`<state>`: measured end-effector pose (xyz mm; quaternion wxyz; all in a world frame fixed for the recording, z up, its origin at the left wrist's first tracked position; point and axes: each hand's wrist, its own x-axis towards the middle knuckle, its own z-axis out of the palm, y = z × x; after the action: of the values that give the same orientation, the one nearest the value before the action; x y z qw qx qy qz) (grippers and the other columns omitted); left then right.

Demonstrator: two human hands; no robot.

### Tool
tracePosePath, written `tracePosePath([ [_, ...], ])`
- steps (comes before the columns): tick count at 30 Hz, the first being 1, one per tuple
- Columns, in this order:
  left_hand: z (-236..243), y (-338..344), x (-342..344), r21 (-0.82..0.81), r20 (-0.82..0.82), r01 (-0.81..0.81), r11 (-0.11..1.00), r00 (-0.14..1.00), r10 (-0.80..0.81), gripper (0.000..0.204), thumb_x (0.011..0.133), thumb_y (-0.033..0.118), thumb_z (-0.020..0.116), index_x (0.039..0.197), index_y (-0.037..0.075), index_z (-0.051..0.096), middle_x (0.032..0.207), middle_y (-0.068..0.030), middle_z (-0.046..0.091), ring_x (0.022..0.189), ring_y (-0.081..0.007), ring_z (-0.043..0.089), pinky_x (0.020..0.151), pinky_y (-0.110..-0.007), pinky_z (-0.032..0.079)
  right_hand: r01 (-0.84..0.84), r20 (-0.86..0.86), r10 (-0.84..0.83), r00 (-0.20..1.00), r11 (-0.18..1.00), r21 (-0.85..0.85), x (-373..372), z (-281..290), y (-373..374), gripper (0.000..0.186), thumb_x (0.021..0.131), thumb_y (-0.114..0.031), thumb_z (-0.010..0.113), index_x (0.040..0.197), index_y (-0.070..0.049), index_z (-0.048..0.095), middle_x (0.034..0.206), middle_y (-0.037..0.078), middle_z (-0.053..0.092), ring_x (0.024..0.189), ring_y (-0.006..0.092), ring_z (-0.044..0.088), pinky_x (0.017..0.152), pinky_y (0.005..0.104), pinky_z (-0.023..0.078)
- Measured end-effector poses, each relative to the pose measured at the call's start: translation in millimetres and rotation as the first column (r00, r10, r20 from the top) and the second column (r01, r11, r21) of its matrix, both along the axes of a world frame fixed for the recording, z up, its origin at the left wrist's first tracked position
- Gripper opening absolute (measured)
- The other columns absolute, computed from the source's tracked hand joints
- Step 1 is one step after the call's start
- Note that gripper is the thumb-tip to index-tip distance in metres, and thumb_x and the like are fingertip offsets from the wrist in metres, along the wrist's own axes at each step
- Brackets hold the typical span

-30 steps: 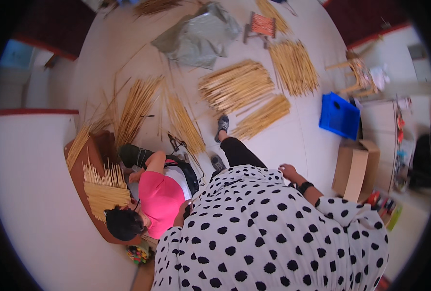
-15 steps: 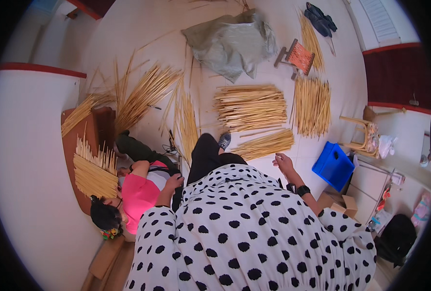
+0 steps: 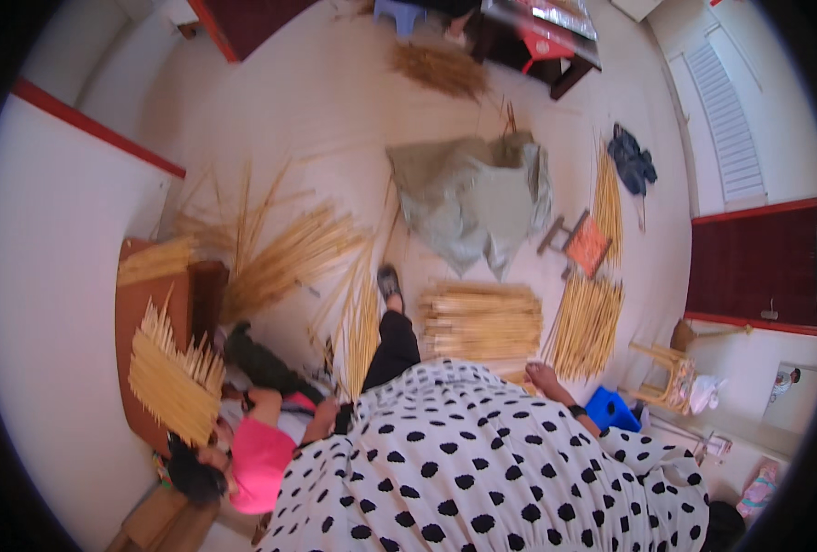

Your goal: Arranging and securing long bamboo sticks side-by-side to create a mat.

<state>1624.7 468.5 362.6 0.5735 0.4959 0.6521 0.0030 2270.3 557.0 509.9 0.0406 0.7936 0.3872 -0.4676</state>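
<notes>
My left hand point(image 3: 322, 419) hangs at my left side, next to the person in a pink top; its fingers are too smeared to read. My right hand point(image 3: 545, 379) hangs at my right, loosely open, with nothing visible in it. It is nearest to a neat stack of straw-coloured sticks point(image 3: 482, 320) lying crosswise on the floor. To the right of that lies a second stack of sticks point(image 3: 585, 324), set lengthwise. One dark shoe point(image 3: 389, 287) of mine is forward, between the wide stack and a loose bundle of sticks point(image 3: 361, 317).
The person in pink point(image 3: 259, 465) sits close on my left, beside a brown box point(image 3: 142, 308) bearing sticks. Ahead lie a grey-green sheet point(image 3: 473, 202) and a small orange-seated stool point(image 3: 585, 244). A blue bin point(image 3: 613, 409) and a wooden chair point(image 3: 671, 373) stand right; a dark table point(image 3: 556, 55) is far ahead.
My view has tilted up, so the floor things sit lower and a dark table and blue stool appear at the top. My left foot has stepped forward; both hands appear lower.
</notes>
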Motion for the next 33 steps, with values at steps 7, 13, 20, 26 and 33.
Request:
tracePosePath([
  [7,27,231,-23,-0.003,0.029,0.038,0.999,0.999,-0.038,0.045,0.086,0.045,0.066,0.099,0.002,0.065,0.086,-0.0182,0.066,0.084,-0.0339,0.064,0.076,-0.045,0.049,0.203,-0.127,-0.213,0.969,0.976,-0.083,-71,69,252,0.041,0.095,-0.031,0.058,0.118,0.002,0.062,0.085,0.012,0.073,0.073,0.0184,0.072,0.062,0.0289,0.054],
  [13,80,395,-22,-0.21,-0.013,-0.421,0.883,0.904,0.428,0.053,0.087,0.036,0.065,0.128,0.003,0.057,0.092,-0.0155,0.067,0.076,-0.0262,0.066,0.064,-0.036,0.053,-0.007,-0.129,0.018,0.992,0.996,0.085,-104,71,402,0.036,0.093,-0.026,0.056,0.117,0.0,0.064,0.084,0.012,0.072,0.074,0.0183,0.07,0.07,0.0308,0.056],
  [20,151,575,-16,-0.186,-0.187,-0.237,0.953,0.961,0.203,0.053,0.091,0.038,0.061,0.132,0.004,0.056,0.101,-0.0148,0.07,0.086,-0.0229,0.069,0.069,-0.038,0.055,-0.438,0.121,0.427,0.896,0.895,0.084,-105,48,591,0.045,0.087,-0.042,0.053,0.109,-0.007,0.07,0.091,0.017,0.072,0.084,0.0329,0.069,0.081,0.0434,0.053],
  [26,88,637,-52,-0.053,-0.292,-0.171,0.984,0.945,0.148,0.058,0.088,0.044,0.059,0.131,0.005,0.057,0.113,-0.0199,0.068,0.097,-0.0388,0.067,0.086,-0.044,0.052,-0.497,0.077,0.492,0.867,0.859,0.12,-136,39,779,0.042,0.086,-0.04,0.052,0.103,-0.005,0.071,0.096,0.021,0.069,0.092,0.0397,0.065,0.087,0.0477,0.05],
  [33,135,881,-53,-0.11,-0.176,-0.154,0.982,0.975,0.133,0.056,0.088,0.045,0.059,0.127,0.005,0.06,0.109,-0.0198,0.069,0.096,-0.0397,0.067,0.084,-0.045,0.052,-0.355,-0.028,0.358,0.933,0.931,0.086,-180,61,1025,0.043,0.088,-0.036,0.054,0.112,-0.004,0.068,0.083,0.013,0.073,0.08,0.027,0.071,0.079,0.0389,0.054],
])
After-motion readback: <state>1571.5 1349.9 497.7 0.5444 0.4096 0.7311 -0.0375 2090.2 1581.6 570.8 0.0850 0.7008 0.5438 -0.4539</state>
